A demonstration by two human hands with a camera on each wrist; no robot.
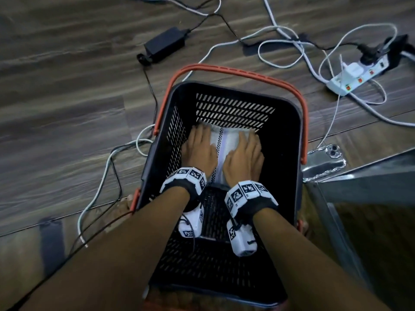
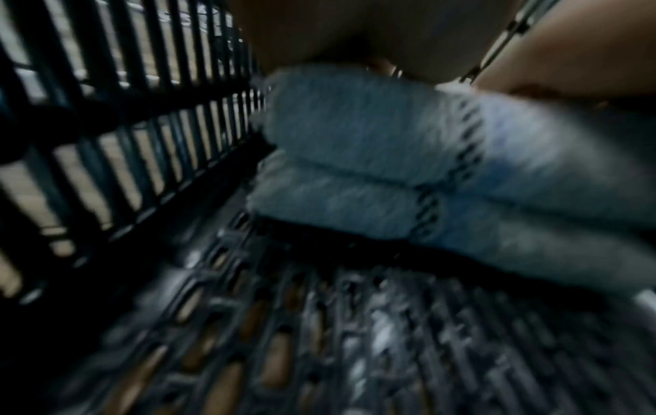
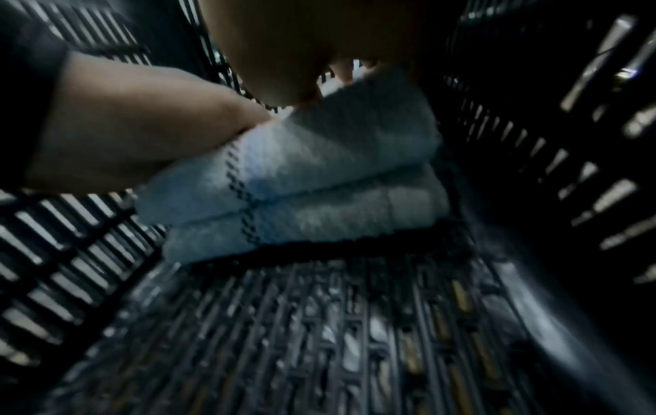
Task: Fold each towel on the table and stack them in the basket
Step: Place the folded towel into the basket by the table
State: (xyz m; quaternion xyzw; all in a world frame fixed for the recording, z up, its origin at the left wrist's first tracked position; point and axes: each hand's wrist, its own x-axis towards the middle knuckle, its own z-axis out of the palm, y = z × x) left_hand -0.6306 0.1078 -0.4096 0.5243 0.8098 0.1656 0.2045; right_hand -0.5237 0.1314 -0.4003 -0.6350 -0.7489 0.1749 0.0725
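A black slatted basket (image 1: 299,135) with orange handles (image 1: 235,71) stands on the wooden floor. At its far end lies a folded white towel (image 1: 221,142) with a dark checked stripe. The wrist views show it as two thick layers, one on the other (image 2: 355,134) (image 3: 337,146). My left hand (image 1: 198,147) lies flat on the towel's left half. My right hand (image 1: 246,151) lies flat on its right half. Fingers of both point toward the far wall, thumbs on top. The near part of the basket floor (image 3: 319,337) is bare.
Around the basket, white and black cables run across the floor. A black power adapter (image 1: 165,44) lies at the back, and a white power strip (image 1: 357,79) at the back right. A phone in a clear case (image 1: 327,159) and a metal frame (image 1: 336,198) sit right of the basket.
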